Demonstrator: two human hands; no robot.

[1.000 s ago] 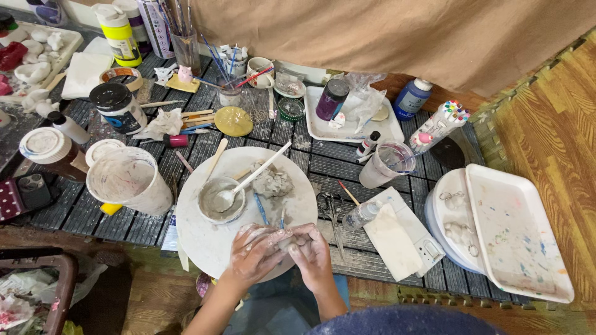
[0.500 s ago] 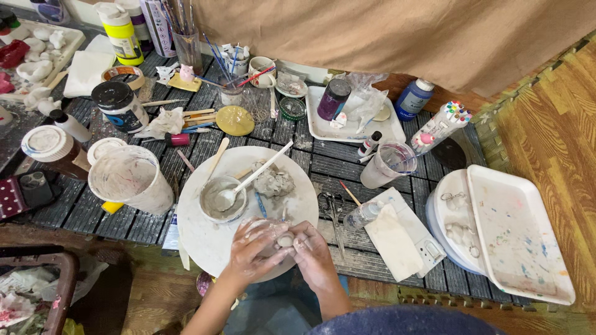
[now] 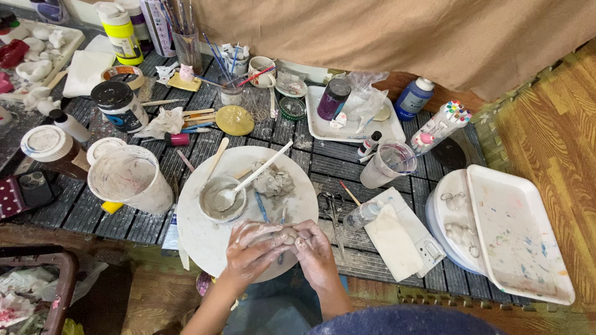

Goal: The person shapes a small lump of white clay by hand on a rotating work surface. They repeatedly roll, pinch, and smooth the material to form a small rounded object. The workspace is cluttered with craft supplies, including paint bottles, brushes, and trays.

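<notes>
A cluttered dark slatted tabletop; at its near edge, left hand and right hand clench a clay lump over the round board; it looks soft, damp, best cupped from both sides.

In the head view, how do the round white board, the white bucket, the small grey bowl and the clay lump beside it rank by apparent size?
Largest to smallest:
1. Round white board, by far the widest.
2. White bucket.
3. Small grey bowl.
4. Clay lump, though it looks close to the bowl, so those two are unsure.
</notes>
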